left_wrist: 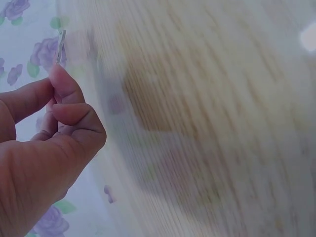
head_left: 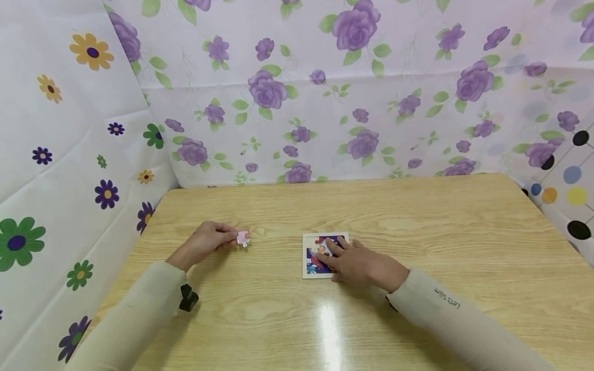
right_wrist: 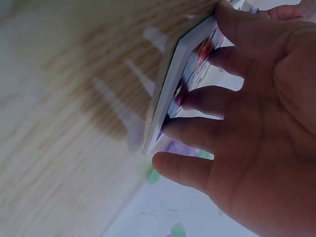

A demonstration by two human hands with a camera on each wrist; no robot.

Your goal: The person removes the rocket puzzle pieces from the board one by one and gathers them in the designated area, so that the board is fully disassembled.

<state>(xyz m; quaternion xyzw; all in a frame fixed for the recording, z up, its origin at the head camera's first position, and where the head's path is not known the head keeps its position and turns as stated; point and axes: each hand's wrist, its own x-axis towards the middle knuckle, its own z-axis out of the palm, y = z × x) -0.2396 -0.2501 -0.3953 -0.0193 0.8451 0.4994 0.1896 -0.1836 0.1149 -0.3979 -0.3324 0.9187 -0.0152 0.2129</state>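
Note:
A small pink-and-white jigsaw piece (head_left: 243,237) is pinched between the thumb and fingertips of my left hand (head_left: 214,237), left of the table's middle. The left wrist view shows that jigsaw piece (left_wrist: 60,47) edge-on above the fingertips. My right hand (head_left: 356,262) lies spread over a square jigsaw puzzle (head_left: 312,265) with a white frame and a colourful picture. Its fingertips touch the puzzle's face, and its right part is hidden under them. In the right wrist view the puzzle's white frame (right_wrist: 168,91) is seen from the side, beside the fairly straight fingers (right_wrist: 197,131).
Both hands are over a glossy wood-grain table (head_left: 260,309). A floral cloth (head_left: 325,113) hangs behind its far edge, with a flowered cloth (head_left: 69,170) on the left and a dotted one (head_left: 571,175) on the right.

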